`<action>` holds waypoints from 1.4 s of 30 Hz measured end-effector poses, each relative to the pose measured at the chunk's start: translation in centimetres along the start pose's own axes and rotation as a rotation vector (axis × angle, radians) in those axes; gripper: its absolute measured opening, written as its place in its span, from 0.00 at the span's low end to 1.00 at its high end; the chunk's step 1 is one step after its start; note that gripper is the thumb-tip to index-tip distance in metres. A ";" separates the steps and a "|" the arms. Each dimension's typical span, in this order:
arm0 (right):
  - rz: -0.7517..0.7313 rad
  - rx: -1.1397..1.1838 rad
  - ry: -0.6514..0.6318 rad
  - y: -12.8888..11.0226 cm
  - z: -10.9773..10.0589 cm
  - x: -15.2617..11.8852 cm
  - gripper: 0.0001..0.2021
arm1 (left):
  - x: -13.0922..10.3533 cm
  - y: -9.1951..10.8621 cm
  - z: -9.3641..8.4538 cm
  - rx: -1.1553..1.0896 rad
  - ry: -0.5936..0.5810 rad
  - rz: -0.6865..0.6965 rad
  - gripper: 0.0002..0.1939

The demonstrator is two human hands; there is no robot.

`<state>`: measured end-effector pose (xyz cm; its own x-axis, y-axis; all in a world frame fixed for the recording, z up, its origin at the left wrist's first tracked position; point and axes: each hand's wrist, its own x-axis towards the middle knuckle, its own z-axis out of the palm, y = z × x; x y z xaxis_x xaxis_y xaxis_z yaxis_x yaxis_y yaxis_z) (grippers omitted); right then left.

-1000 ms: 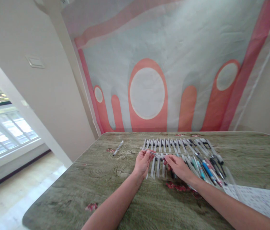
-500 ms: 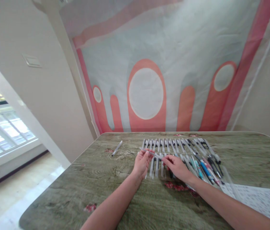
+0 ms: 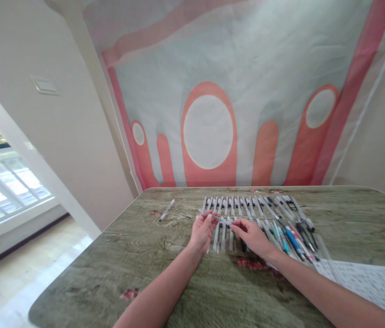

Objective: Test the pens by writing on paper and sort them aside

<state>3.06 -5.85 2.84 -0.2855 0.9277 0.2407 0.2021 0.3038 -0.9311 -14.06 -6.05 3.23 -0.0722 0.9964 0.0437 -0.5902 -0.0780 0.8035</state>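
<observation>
A slim clear pen (image 3: 217,217) slants between my two hands above the table. My left hand (image 3: 202,231) pinches it near its middle. At its lower right end, the fingers of my right hand (image 3: 251,236) are closed on it. Beneath and behind the hands, capped clear pens lie side by side in two rows, an upper row (image 3: 239,207) and a lower row (image 3: 224,239). My hands hide part of the lower row. Close to my right wrist is a loose group of coloured pens, among them a blue pen (image 3: 294,243) and a teal pen (image 3: 284,240).
One clear pen (image 3: 167,210) lies apart at the left on the wood-patterned table (image 3: 86,273). Several black pens (image 3: 304,234) are at the right. A patterned white sheet (image 3: 370,282) and a clear plastic piece (image 3: 329,259) lie at the right front.
Both hands keep their grip on the pen in nearly the same place. The view has shifted very slightly; the pens on the table lie as before.
</observation>
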 end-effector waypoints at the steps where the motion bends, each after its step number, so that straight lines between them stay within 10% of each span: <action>1: 0.016 0.008 -0.007 0.0 0.0 0.0 0.17 | 0.0 0.0 0.0 0.002 0.002 0.002 0.13; 29: 0.010 0.009 -0.027 0.2 0.0 -0.1 0.15 | 0.3 0.2 -0.1 0.038 0.048 0.028 0.12; 37: 0.010 -0.009 0.032 1.0 0.1 0.1 0.13 | 3.8 4.8 -3.4 0.014 0.451 0.451 0.09; 42: 0.059 0.034 0.078 0.7 0.2 0.1 0.14 | 3.7 4.6 -3.7 0.013 0.420 0.339 0.08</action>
<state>2.97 -5.61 2.11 -0.2001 0.9581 0.2047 0.1842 0.2420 -0.9526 -20.05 -2.82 4.85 -0.5738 0.8166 0.0632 -0.4679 -0.3902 0.7930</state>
